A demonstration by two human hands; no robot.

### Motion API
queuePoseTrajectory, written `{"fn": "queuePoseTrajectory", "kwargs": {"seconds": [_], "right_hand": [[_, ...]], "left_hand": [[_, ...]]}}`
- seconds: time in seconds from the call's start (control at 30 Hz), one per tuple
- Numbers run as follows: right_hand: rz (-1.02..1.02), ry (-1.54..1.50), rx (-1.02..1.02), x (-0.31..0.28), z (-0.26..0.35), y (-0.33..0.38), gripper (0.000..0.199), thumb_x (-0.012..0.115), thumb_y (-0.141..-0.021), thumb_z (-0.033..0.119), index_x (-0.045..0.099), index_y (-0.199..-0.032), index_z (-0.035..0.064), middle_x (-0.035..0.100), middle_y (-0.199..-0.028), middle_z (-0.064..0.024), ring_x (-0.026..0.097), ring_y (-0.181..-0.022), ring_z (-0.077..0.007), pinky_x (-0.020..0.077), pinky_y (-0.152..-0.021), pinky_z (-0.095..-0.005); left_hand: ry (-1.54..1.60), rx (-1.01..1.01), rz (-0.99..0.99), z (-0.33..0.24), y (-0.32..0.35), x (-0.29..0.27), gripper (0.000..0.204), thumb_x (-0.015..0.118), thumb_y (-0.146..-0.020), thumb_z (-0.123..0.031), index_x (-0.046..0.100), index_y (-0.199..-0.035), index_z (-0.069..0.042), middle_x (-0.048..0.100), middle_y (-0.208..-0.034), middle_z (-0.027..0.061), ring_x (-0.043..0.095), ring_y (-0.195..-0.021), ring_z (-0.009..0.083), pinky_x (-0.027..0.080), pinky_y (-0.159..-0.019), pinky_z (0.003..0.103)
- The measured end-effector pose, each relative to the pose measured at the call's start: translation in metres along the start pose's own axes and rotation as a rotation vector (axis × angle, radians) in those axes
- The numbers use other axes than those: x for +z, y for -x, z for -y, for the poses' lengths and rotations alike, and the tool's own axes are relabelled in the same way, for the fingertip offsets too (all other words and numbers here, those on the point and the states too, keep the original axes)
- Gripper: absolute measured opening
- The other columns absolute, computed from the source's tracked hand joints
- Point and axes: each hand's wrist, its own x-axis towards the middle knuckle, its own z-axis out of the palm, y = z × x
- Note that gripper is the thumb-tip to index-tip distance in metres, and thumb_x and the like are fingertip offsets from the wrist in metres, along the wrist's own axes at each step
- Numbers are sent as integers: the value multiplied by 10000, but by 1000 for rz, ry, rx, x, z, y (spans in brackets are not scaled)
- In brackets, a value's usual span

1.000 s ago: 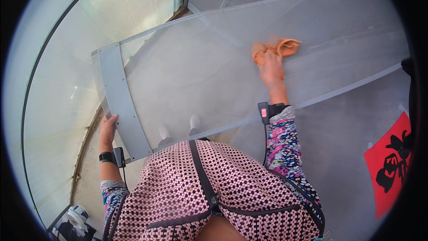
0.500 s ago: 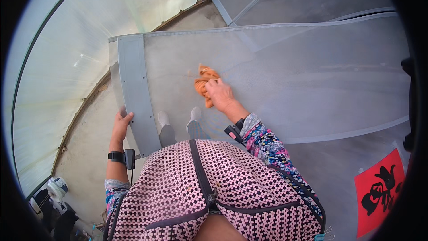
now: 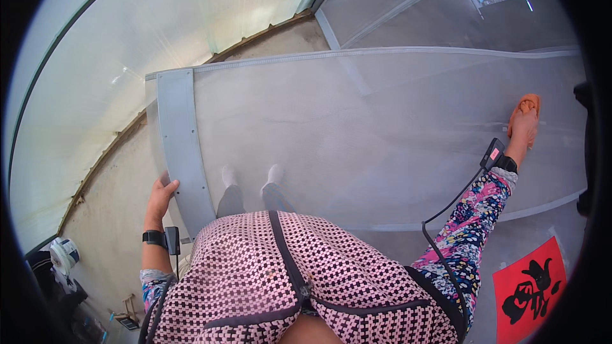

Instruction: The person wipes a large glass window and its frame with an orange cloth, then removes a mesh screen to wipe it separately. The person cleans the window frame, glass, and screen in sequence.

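Observation:
A long, see-through grey mesh curtain (image 3: 306, 121) stretches across in front of me, its borders bound in pale tape. A stiff grey strip (image 3: 180, 127) with small fasteners runs along its left end. My left hand (image 3: 160, 199) is closed on the outer edge of that end, thumb in front and fingers partly hidden behind. At the far right, my right hand (image 3: 525, 126) presses a bunched orange cloth (image 3: 528, 103) against the mesh, the arm stretched out. Most of the cloth's lower part is covered by the hand.
Two pale-shod feet (image 3: 274, 174) show through the mesh. A curved translucent wall panel (image 3: 121, 83) rises at left. A red paper sheet (image 3: 532, 296) with black brushwork is at lower right. A white bucket-like container (image 3: 64, 253) and clutter lie at lower left.
My right hand has swept the orange cloth from the left-middle of the mesh to its far right. The left hand keeps its hold, and the view has shifted slightly.

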Motion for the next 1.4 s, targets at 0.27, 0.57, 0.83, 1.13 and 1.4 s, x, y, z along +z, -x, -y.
{"fn": "queuePoseTrajectory", "kwargs": {"seconds": [0.27,0.57,0.83,1.13,1.4], "right_hand": [[454,-181,-382,136,177,137,445,624,-958,316,561,-1323,71,539,-1422,-143,516,-1318,-377,472,-1037,-504],[711,-1201,-850,42,361,474,503,697,-838,99,520,-1287,-39,522,-1393,-288,484,-1324,-437,397,-1136,-471],[557,-1161,-1507,-29,373,517,174,595,-896,119,605,-1062,68,547,-1423,-148,533,-1304,-310,501,-967,-460],[388,-186,-1035,155,228,267,168,613,-908,120,652,-1065,74,631,-1217,-109,586,-1174,-311,536,-934,-450],[77,-195,-394,105,-58,68,574,601,-838,-2,617,-1381,183,666,-1336,-75,637,-1199,-318,521,-968,-407]], "left_hand": [[-59,14,11,-28,36,35,564,638,-954,-150,468,-1456,42,650,-1311,112,599,-1191,209,445,-1056,355],[-99,42,75,-43,31,83,497,643,-947,-136,518,-1381,69,655,-1276,112,598,-1169,206,444,-1050,359],[-10,-51,-30,-39,42,91,531,655,-939,-133,507,-1420,38,640,-1315,89,587,-1206,191,441,-1057,344],[-28,15,55,-13,1,109,497,647,-946,-143,540,-1397,35,667,-1271,76,606,-1163,180,448,-1036,342],[-37,21,7,-9,-2,111,513,653,-947,-159,533,-1396,59,660,-1291,108,599,-1188,186,439,-1059,355]]}}
